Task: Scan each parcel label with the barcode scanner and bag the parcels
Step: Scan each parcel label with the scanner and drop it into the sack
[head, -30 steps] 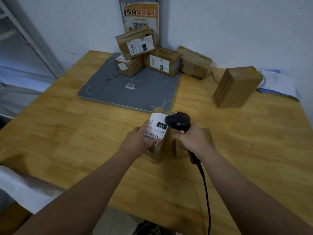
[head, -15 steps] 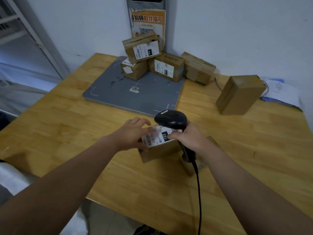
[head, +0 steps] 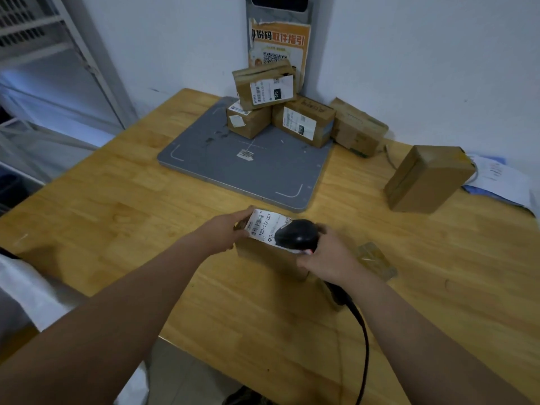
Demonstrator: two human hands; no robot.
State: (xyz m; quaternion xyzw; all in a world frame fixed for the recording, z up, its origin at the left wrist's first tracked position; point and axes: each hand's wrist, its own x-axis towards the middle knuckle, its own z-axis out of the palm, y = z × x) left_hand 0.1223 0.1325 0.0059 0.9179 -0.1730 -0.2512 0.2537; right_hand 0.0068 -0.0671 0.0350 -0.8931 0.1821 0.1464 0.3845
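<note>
wooden and pale yellow, the surface (head: 117, 206) fills most of the view. a grey flat platform (head: 233, 171) with white corner marks lies on its far half. four labelled cardboard parcels crowd the platform's far right corner: one small parcel (head: 248, 121) and a wider parcel (head: 304, 121) side by side, a tilted parcel (head: 263, 86) resting on top of both, and a fourth parcel (head: 359, 130) just beside them on the bare wood. an orange poster (head: 277, 45) hangs on the wall behind the pile. to the right, well apart, a plain brown box (head: 426, 179) stands on the surface, with loose papers (head: 502, 179) near it.

near the front edge of the platform, the current parcel (head: 263, 255) sits on the surface between both hands. the left hand (head: 225, 232) grips its left end, fingers curled round the far side. the right hand (head: 327, 255) is wrapped round the handle of the black barcode scanner (head: 296, 233), whose head hangs over the right part of the white label (head: 263, 226) on the parcel's top face, reading 122-122-007. a small taped parcel (head: 377, 260) lies just right of that hand. the scanner's black cable (head: 363, 340) runs down toward the person.
</note>
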